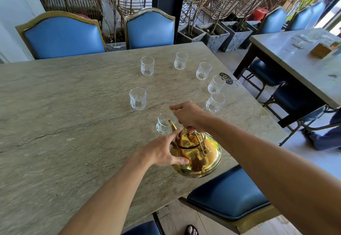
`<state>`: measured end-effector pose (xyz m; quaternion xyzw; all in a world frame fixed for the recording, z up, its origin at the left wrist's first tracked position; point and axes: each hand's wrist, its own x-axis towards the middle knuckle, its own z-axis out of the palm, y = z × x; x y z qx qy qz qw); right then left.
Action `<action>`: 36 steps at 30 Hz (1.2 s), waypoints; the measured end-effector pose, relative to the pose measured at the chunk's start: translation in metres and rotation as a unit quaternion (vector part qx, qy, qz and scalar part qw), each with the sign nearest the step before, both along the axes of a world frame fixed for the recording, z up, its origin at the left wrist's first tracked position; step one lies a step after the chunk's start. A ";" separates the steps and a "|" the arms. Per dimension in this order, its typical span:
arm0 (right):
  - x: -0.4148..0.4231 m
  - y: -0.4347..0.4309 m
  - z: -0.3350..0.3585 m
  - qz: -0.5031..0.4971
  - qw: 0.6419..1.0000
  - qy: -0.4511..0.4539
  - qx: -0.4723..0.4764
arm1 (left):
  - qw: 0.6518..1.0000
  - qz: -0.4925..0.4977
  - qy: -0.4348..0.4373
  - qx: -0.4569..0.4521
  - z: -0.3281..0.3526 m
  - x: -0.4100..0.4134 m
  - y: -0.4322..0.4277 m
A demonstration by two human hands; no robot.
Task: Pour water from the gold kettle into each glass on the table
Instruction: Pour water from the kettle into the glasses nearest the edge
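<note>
The gold kettle (199,155) hangs tilted above the near edge of the stone table (73,115). My right hand (188,116) grips its handle from above. My left hand (162,151) rests flat against the kettle's side and lid, fingers spread. The spout points into the nearest glass (164,124). Several other clear cut glasses stand in an arc: one at left (138,98), two at the back (147,66) (180,60), and more down the right side (203,70) (215,84) (215,102). Whether water is flowing I cannot tell.
Blue padded chairs stand at the far side (62,35) (150,29) and at the near right corner (228,194). A round black sticker (226,78) lies near the right edge. A second table (302,63) stands to the right, with planters (214,35) behind.
</note>
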<state>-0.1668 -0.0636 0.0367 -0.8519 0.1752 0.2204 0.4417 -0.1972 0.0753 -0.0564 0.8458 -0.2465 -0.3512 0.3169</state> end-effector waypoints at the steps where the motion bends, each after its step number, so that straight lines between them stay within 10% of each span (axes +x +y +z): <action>1: 0.000 0.000 0.000 0.001 1.000 0.000 0.000 | 1.000 0.000 0.000 -0.003 0.000 0.000 0.000; 26: 0.000 -0.002 0.004 -0.004 1.000 -0.002 0.003 | 1.000 -0.005 -0.007 -0.012 -0.005 0.004 0.000; 36: -0.029 -0.025 0.003 -0.054 0.993 -0.076 0.072 | 0.986 -0.054 -0.153 0.020 -0.003 -0.011 -0.017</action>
